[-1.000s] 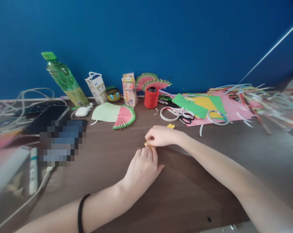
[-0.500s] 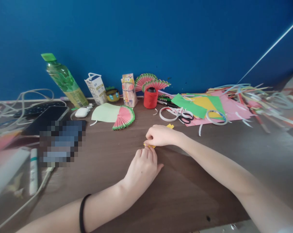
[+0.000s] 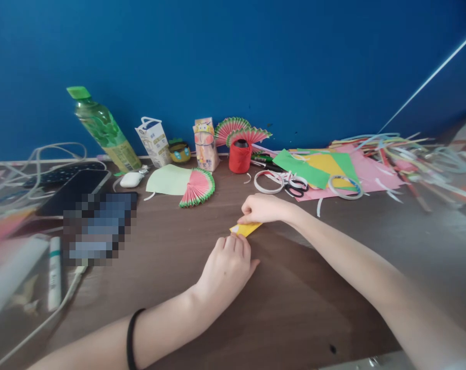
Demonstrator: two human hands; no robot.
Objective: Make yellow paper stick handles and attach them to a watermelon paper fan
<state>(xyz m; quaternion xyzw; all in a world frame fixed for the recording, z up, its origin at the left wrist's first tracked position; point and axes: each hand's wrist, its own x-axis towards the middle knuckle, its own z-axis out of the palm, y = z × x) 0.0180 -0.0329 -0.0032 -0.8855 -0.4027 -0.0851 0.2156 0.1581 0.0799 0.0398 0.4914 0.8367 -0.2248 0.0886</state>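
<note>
We see one yellow paper strip (image 3: 245, 228) lying flat on the brown surface (image 3: 171, 298), between both hands. The right hand (image 3: 262, 209) is closed, pinching the strip's far end. The left hand (image 3: 227, 267) is curled with its fingertips at the near end; pinch or just press, we cannot tell, the knuckles hide it. We judge the strip light, thin and floppy, easy to crease or tear, so best held at its ends or edges with a light pinch. Counts behind: three pleated paper fans, one (image 3: 197, 187) lying flat, one red thread spool (image 3: 239, 156), one pair of scissors (image 3: 294, 186), two tape rings, nearest (image 3: 267, 181), one green bottle (image 3: 102, 128), two cartons, one (image 3: 153, 140)
</note>
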